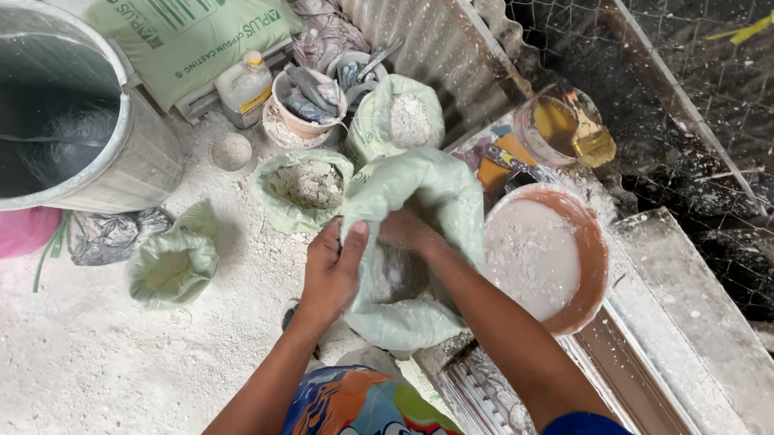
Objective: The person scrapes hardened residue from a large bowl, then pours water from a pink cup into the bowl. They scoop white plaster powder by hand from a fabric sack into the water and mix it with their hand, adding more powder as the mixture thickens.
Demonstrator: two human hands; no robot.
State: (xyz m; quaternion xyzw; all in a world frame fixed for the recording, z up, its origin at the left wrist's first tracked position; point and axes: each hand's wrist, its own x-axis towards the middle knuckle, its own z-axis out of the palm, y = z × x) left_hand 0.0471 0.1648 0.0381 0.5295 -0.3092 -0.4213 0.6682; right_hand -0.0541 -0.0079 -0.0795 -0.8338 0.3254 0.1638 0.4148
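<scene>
A pale green sack (431, 203) of white powder stands open in front of me. My left hand (333, 269) grips the sack's rim on its left side, thumb over the edge. My right hand (407, 232) reaches down into the sack's mouth, fingers hidden among the powder and cloth. Just to the right sits a brown round bowl (593, 266) filled with white powder.
Two more open green sacks of powder (305, 186) (403, 120) stand behind, an empty one (172, 268) lies left. A large metal drum (143, 151), a sealed green bag (188, 19), a plastic bottle (245, 88), a bucket of tools (308, 106) and a brush tub (561, 126) surround them. Wire mesh lines the right.
</scene>
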